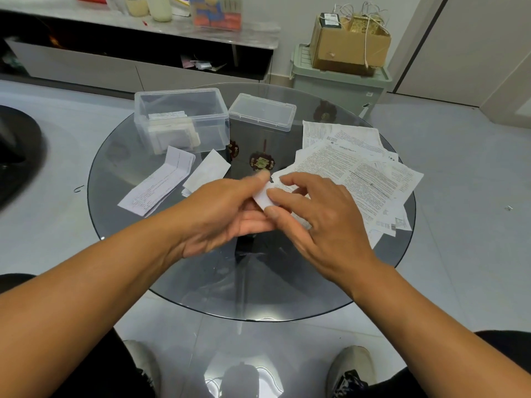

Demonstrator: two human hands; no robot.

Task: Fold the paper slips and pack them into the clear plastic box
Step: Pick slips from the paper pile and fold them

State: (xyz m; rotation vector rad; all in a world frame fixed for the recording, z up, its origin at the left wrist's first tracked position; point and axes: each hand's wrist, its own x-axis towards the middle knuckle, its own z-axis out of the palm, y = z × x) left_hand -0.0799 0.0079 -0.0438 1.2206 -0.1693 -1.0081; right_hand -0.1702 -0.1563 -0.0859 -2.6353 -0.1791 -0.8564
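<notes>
Pinching paper slip (263, 198) btwn both hands, L (221, 209) & R (313, 214).

I count two hands, the left hand (221, 214) and the right hand (321, 222), one small slip (263, 198) between them, one clear box (181, 122), one lid (262, 112), two folded slips (161, 185) and maybe six loose sheets (359, 170).

Clear plastic box (184, 122) sits open, folded white slips (172, 133) stacked inside.
</notes>
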